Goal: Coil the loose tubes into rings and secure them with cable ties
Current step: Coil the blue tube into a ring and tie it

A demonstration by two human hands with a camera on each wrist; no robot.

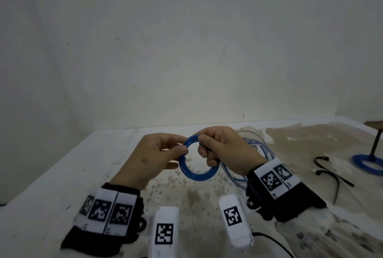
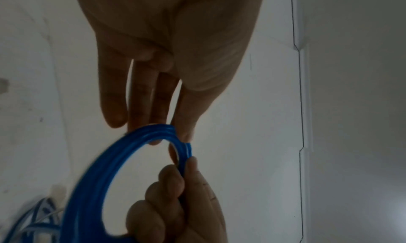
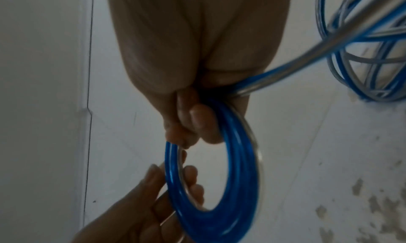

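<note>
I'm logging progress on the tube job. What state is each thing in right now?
Blue ring: coiled, held above the table, not visibly tied.
Left hand: pinches the ring's left side.
Right hand: grips the ring's right side.
Loose tubes: uncoiled heap on the table.
Cable ties: lying unused.
Second ring: coiled, round a stand's post.

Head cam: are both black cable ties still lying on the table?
Yes, both cable ties lie loose on the table, right of the right hand, near the finished blue ring.
</note>
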